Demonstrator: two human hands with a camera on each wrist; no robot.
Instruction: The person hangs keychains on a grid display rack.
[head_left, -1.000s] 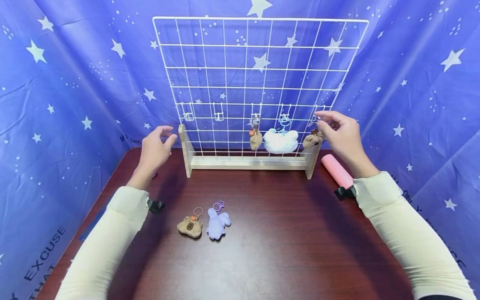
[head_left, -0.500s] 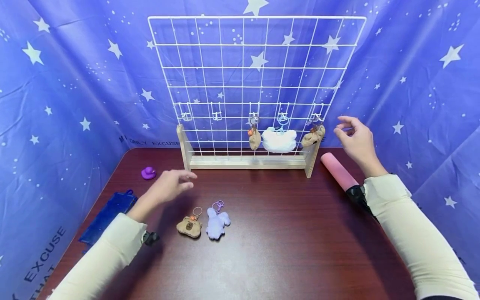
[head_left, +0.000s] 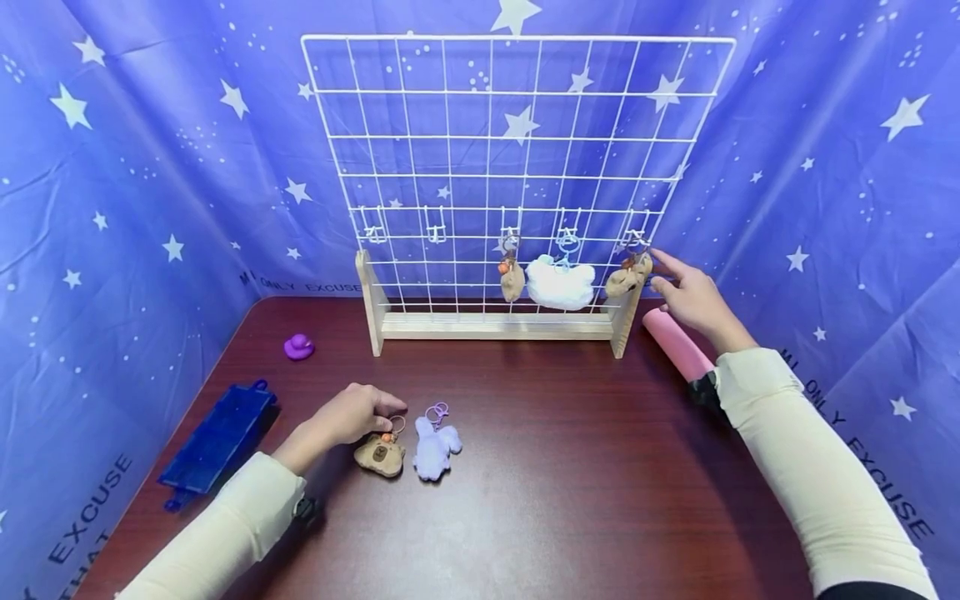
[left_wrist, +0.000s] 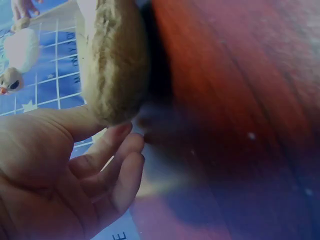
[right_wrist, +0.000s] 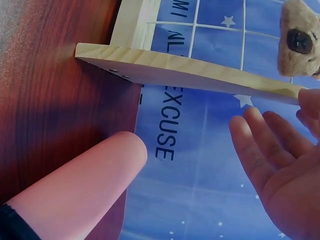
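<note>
On the table lies a brown plush keychain (head_left: pixel 380 455) with an orange bead and a metal ring (head_left: pixel 397 425). My left hand (head_left: pixel 356 413) reaches over its upper edge, fingertips right at the ring and fingers loosely bent. In the left wrist view the plush (left_wrist: pixel 117 60) rises close above my thumb and fingers. Beside it lies a lilac plush keychain (head_left: pixel 435 450) with a purple clasp. At the rack's right end, another brown plush keychain (head_left: pixel 627 277) hangs from a hook, and my right hand (head_left: pixel 693 296) is beside it, fingers extended and relaxed.
A white wire grid rack (head_left: pixel 491 177) on a wooden stand (head_left: pixel 495 327) holds a white plush keychain (head_left: pixel 561 283) and a small brown one (head_left: pixel 512 282). Two hooks at left are bare. A purple duck (head_left: pixel 298 347), a blue tray (head_left: pixel 219 437) and a pink cylinder (head_left: pixel 677 343) lie around.
My left hand has come down from beside the rack to the brown keychain on the table. My right hand moved away from the hanging brown plush, then back close to it.
</note>
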